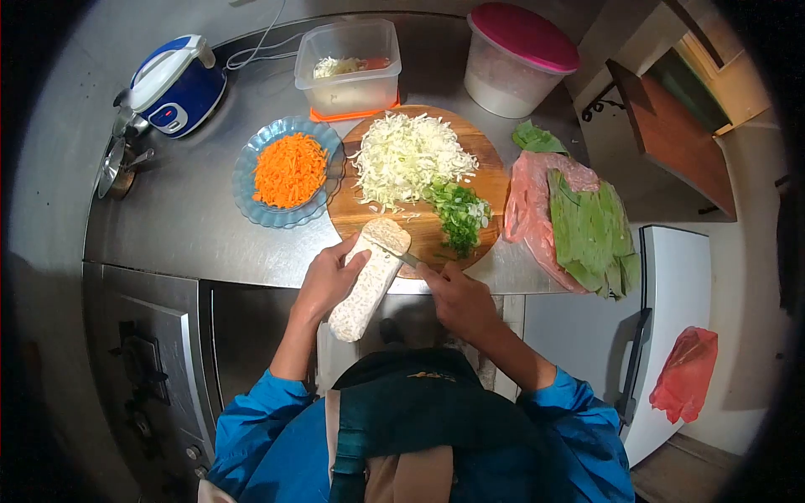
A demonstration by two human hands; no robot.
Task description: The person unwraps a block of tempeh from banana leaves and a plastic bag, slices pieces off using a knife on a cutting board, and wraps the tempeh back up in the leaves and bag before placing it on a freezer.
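A long white block of tempeh (362,289) lies slanted over the front edge of the round wooden cutting board (411,220), its near end sticking out past the counter. My left hand (329,279) is closed around its left side. In my right hand (457,298) is a knife (411,261), the blade against the tempeh near its far end. A slice of tempeh (386,236) shows its cut face beyond the blade. Farther back on the board are shredded cabbage (411,155) and chopped green onions (459,216). Much of the blade is hidden.
Left of the board, a glass plate (245,191) holds shredded carrot (289,170). Behind stand a plastic container (348,94), a pink-lidded tub (511,71) and a rice cooker (178,88). Banana leaves (591,230) lie on a pink plastic bag (528,189) at right.
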